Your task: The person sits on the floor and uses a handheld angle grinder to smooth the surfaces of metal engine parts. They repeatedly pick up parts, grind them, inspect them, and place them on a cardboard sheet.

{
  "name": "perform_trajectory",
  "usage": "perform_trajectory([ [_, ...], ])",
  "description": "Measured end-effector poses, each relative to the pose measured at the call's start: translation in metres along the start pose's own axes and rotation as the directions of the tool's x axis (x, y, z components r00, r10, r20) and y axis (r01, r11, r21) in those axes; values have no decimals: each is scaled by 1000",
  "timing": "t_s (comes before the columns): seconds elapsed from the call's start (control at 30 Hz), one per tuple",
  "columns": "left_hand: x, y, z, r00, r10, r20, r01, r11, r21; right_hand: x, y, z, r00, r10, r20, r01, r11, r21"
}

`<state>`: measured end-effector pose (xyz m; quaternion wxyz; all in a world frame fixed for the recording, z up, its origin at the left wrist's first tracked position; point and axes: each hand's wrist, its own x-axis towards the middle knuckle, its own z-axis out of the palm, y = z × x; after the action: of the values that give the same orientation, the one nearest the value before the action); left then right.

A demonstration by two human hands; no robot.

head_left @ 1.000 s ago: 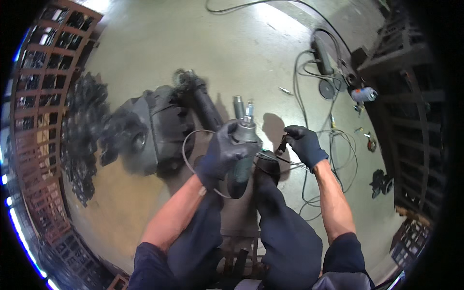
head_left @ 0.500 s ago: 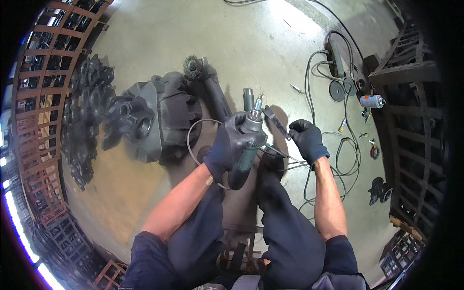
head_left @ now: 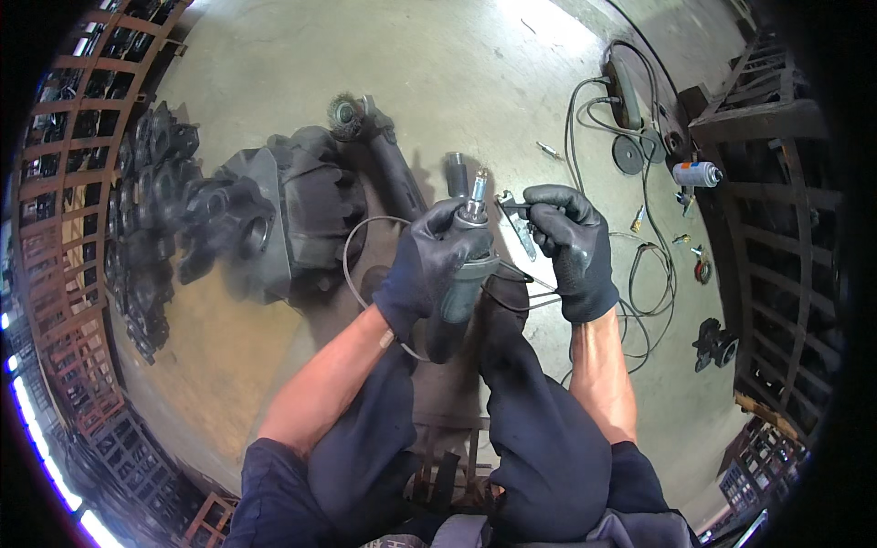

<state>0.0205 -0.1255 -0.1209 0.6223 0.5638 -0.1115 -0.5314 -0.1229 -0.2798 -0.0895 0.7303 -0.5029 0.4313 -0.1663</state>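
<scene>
My left hand (head_left: 429, 260) is wrapped round the neck of a dark green die grinder (head_left: 464, 285), which points away from me. From the grinder's front end sticks a shiny metal tip (head_left: 479, 187). Close to its right, my right hand (head_left: 571, 242) has its fingers closed on a small dark wrench (head_left: 517, 209), whose jaw end faces the grinder. Another flat greyish strip (head_left: 523, 239), perhaps a second wrench, slants below it; whether the hand holds that too I cannot tell. A dark metal cylinder (head_left: 456, 173) stands just past the grinder tip.
On the left lie a big dark cast housing (head_left: 297, 215) and stacked castings (head_left: 151, 228). A tool with a wire brush (head_left: 345, 115) rests beyond. Rightward are looped cables (head_left: 671, 265), a power strip (head_left: 623, 96), a spray can (head_left: 697, 174) and small bits. Metal racks (head_left: 78, 210) flank the floor.
My right hand has moved up and left toward the grinder tip and now pinches the small wrench. The left hand still grips the grinder, shifted slightly left in the picture.
</scene>
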Motion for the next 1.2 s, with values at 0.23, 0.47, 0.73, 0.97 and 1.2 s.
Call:
perform_trajectory([
  [0.23,-3,6,4,999,-50,10,51,994,-96,-4,-7,28,989,-146,27,144,987,67],
  [0.47,-1,4,5,1000,-18,8,19,997,-80,-4,0,29,983,-170,76,175,982,-65],
  [0.73,-2,7,4,1000,-10,-5,10,1000,-10,-4,-4,30,996,-44,75,57,983,-174],
  [0.97,-4,21,5,997,-16,69,19,999,-41,-10,-1,20,993,-89,81,91,995,-28],
  [1.2,-3,20,2,993,-53,101,57,998,-36,-12,10,22,981,-177,80,194,930,-311],
])
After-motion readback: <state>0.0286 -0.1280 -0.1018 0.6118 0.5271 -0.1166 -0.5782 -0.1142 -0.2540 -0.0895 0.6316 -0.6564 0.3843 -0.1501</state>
